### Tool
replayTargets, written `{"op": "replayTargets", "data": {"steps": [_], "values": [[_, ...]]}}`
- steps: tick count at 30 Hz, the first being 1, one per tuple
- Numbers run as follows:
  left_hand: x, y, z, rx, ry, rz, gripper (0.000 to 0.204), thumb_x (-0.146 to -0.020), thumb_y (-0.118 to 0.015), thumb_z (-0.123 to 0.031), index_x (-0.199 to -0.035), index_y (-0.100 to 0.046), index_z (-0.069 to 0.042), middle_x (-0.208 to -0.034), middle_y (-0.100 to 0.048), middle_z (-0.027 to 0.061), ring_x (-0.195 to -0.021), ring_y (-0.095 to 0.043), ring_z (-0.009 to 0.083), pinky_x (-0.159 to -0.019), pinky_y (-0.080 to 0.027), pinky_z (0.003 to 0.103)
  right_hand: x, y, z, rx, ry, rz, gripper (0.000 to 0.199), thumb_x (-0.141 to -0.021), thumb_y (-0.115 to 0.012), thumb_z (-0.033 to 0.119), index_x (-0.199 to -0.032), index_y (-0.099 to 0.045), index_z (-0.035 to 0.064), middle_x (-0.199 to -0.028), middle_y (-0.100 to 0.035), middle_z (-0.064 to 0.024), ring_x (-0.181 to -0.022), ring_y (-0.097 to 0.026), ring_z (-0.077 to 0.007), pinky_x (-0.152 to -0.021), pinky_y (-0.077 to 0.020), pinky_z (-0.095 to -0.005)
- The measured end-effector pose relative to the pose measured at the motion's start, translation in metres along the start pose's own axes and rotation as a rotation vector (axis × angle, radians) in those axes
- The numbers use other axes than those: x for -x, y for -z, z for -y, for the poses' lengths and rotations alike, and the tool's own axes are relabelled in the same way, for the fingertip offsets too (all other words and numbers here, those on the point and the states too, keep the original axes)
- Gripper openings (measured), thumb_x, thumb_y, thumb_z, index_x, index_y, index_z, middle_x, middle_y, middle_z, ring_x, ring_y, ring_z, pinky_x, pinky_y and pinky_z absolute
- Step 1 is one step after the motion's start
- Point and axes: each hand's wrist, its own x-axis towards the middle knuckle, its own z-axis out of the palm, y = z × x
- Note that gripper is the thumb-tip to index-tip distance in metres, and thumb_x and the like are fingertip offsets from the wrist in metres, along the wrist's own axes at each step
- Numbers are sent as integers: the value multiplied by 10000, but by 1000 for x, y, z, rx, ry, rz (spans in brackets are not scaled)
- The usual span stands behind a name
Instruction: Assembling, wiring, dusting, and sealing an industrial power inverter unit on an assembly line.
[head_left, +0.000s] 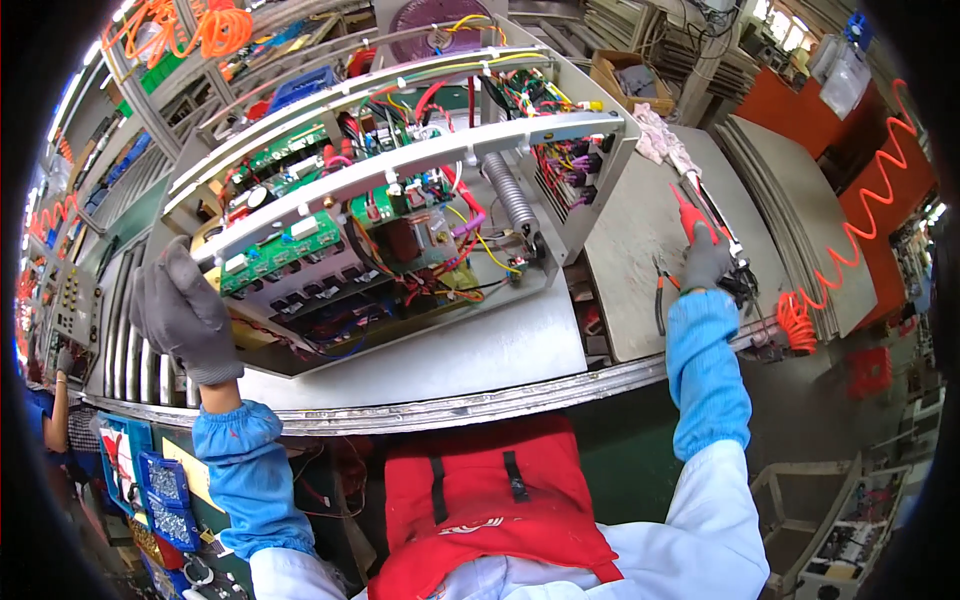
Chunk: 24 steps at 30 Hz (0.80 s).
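Observation:
An open metal chassis (pixel 410 160) packed with green circuit boards (pixel 275 255), wires and a coiled grey part (pixel 510 195) stands before me on the line. My left hand (pixel 185 312), in a grey glove, is closed around its near left corner; some fingertips are hidden. Off to the right, my right hand (pixel 706 262), also gloved, is closed on a red-handled tool (pixel 690 213), its exact kind unclear. Pliers (pixel 660 295) with orange and black handles lie just left of that hand. Beside it rests a dark tool with a long metal shaft (pixel 715 212).
Metal rollers (pixel 125 330) run left of the chassis, and a metal rail (pixel 430 412) borders the near edge. A coiled orange air hose (pixel 850 235) hangs at right by stacked grey panels (pixel 790 220). Blue bins of screws (pixel 168 500) sit lower left. Another person's hand (pixel 65 360) shows far left.

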Motion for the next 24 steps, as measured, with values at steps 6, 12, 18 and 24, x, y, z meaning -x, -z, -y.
{"op": "replayTargets", "data": {"steps": [6, 12, 18, 24], "values": [[-2, 1, -4, -7, -3, 12, 312, -982, -464, -202, -831, -673, -28, -751, -635, 125, -694, -580, 305, -680, -435, 407, -22, -50, -25, 507, 219, 63, 638, -842, -641, 445, -1290, -523, 7, -1224, -586, -215, -1105, -583, -347, -934, -461, -437], [4, -3, 0, -9, -12, 4, 318, -984, -457, -220, -847, -678, -36, -764, -642, 130, -725, -587, 325, -713, -427, 424, 14, -20, -10, 939, 246, 270, 791, -848, -575, 563, -1385, -391, 12, -1321, -506, -195, -1198, -514, -407, -976, -430, -503], [12, 2, 24, -112, -71, 17, 314, -970, -462, -284, -946, -704, -86, -865, -672, 115, -834, -620, 330, -771, -452, 431, 78, 72, 3, 1083, 321, 559, 912, -730, -680, 626, -1302, -484, -57, -1285, -546, -264, -1222, -513, -389, -1025, -412, -461], [6, 10, 10, -65, 19, 71, 300, -968, -468, -280, -956, -700, -91, -871, -670, 125, -849, -618, 329, -777, -452, 430, 87, 80, 26, 1188, 316, 642, 797, -726, -663, 564, -1271, -525, -1, -1241, -550, -269, -1167, -530, -429, -981, -439, -482]]}}
